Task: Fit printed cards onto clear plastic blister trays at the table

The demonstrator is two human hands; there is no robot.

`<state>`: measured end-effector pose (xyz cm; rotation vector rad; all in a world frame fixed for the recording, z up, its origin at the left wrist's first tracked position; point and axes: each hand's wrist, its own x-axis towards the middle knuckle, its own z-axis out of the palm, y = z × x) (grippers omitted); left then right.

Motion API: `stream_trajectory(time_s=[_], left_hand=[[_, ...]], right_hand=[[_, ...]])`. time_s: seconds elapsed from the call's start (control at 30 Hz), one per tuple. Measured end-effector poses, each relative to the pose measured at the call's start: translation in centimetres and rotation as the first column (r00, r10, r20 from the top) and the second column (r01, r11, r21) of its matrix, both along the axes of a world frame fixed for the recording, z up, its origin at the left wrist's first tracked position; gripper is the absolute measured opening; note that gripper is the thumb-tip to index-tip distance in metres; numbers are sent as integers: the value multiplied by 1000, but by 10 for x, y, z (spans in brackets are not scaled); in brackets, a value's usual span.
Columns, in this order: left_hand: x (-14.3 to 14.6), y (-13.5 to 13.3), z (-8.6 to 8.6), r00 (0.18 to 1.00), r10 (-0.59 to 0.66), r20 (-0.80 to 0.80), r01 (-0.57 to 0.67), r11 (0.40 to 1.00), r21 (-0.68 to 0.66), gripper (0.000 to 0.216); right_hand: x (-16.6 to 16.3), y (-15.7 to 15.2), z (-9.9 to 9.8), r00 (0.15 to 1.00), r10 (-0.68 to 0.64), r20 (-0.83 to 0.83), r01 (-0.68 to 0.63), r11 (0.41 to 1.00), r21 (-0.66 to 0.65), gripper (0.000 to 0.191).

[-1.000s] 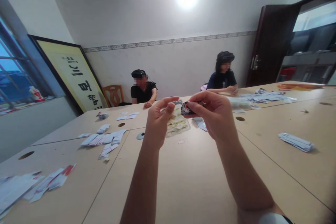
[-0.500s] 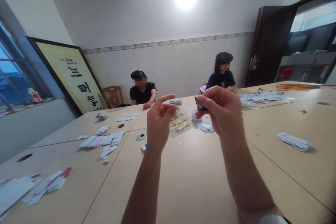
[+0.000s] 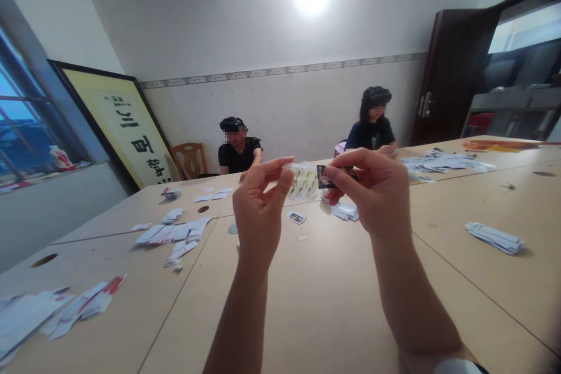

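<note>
My left fingers (image 3: 286,180) pinch clear packet (image 3: 303,182) | my right fingers (image 3: 340,178) pinch dark card (image 3: 325,177), lengthwise sideways, at packet's right edge

A clear packet (image 3: 312,191) — yellow-green strands (image 3: 300,183) inside — is held up beside a small dark printed card (image 3: 322,179).

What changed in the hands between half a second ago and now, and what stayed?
The left hand has brought its clear packet higher in view, and a small printed card now shows on the table. The right hand moved its dark card leftward, towards the packet; whether they touch is unclear. Both hands kept hold. The stack of white slips stayed put.
</note>
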<state>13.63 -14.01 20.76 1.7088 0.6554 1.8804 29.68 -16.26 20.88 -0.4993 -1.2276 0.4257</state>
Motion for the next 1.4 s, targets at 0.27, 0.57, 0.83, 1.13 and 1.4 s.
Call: stream_trajectory(time_s=[0.27, 0.57, 0.83, 1.13, 1.4], left_hand=[[-12, 11, 0, 931, -344, 126, 365, 897, -248, 39], [-10, 9, 2, 933, -348, 88, 359, 896, -259, 40], [-3, -1, 1, 944, -328, -32, 307, 911, -274, 38], [-3, -9, 3, 893, -440, -96, 402, 875, -270, 32], [-5, -13, 5, 864, -498, -71, 455, 834, -311, 27]], right_hand=[[4, 1, -1, 991, 6, -137, -2, 999, 32, 7], [4, -2, 0, 995, 43, -92, -40, 999, 31, 6], [-2, -4, -1, 997, -16, 75, 16, 1000, -2, 7], [-12, -2, -5, 958, -199, 205, 207, 978, -21, 8], [-13, -11, -3, 941, -253, 226, 255, 967, 22, 4]])
